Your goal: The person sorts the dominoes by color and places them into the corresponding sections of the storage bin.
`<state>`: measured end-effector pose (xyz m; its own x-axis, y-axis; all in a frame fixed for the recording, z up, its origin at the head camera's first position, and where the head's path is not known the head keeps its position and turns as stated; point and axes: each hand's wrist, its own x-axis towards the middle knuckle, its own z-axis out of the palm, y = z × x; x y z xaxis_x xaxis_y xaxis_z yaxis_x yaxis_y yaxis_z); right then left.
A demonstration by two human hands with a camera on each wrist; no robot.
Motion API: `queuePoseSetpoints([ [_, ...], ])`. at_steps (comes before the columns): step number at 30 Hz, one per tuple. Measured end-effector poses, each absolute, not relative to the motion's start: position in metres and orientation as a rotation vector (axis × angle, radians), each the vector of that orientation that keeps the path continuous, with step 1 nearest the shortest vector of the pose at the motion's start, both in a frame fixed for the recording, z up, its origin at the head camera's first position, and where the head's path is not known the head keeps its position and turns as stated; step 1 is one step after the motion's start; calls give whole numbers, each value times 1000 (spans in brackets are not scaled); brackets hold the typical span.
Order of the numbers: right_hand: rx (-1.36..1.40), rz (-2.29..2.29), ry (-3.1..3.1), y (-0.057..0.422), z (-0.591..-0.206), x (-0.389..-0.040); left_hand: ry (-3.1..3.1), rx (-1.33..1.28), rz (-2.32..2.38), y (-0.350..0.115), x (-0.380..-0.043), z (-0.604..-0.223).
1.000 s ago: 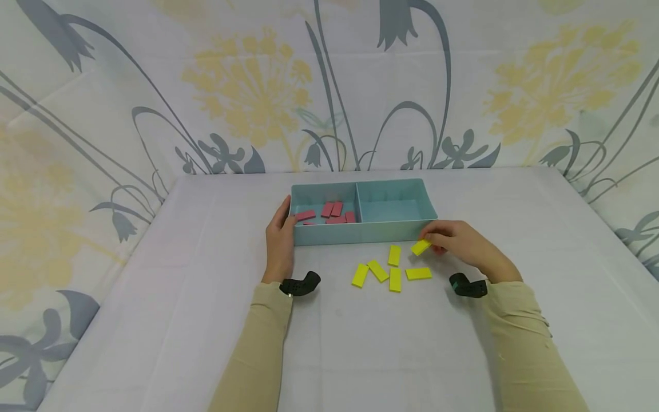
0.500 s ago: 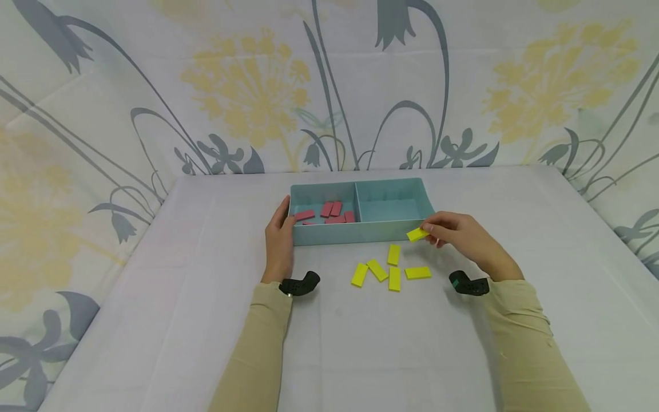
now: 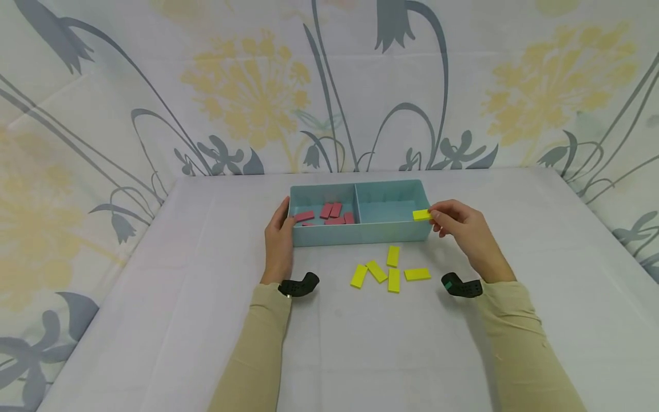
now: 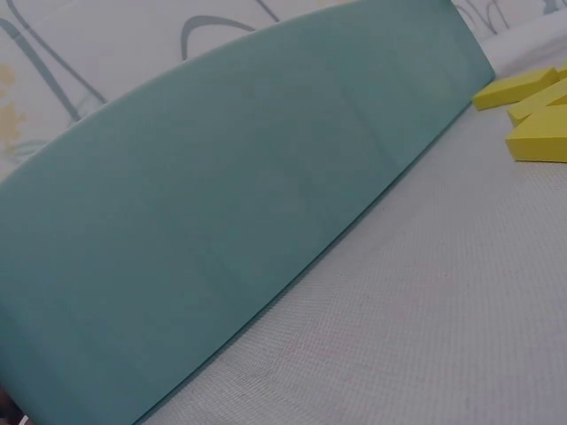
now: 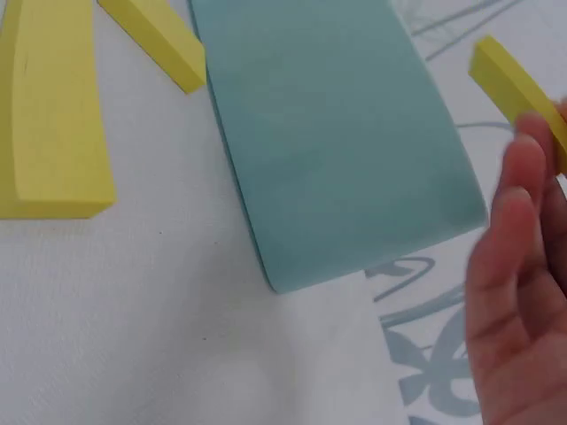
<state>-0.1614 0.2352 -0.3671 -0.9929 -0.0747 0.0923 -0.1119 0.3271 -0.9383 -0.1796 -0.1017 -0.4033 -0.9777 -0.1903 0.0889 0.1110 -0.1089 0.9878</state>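
A light blue box [image 3: 360, 233] with two compartments stands on the white-covered table. My left hand [image 3: 278, 243] holds its left end, fingers along the side wall and thumb at the front corner. Several red blocks [image 3: 304, 216] lie in the left compartment; none show in the right one. Between thumb and fingertips my right hand [image 3: 469, 237] pinches a flat yellow block [image 3: 421, 215], raised over the front right corner of the box. The right wrist view shows this yellow block [image 5: 514, 81] past the box end, above the fingers.
Several loose yellow blocks [image 3: 393, 280] lie in front of the box, near its right half. A flower-patterned cloth [image 3: 247, 86] hangs behind and beside the table. Each wrist wears a small black camera [image 3: 462, 285].
The right hand has lifted the yellow block from the table before the box up to its right compartment's front corner. My left hand stays on the box.
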Motion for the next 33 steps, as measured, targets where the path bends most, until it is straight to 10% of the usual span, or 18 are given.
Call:
queuePoseSetpoints([
  [33,46,1524,-2484,220,-388,-173,-1985,45,-2150,-99,-171,-390],
])
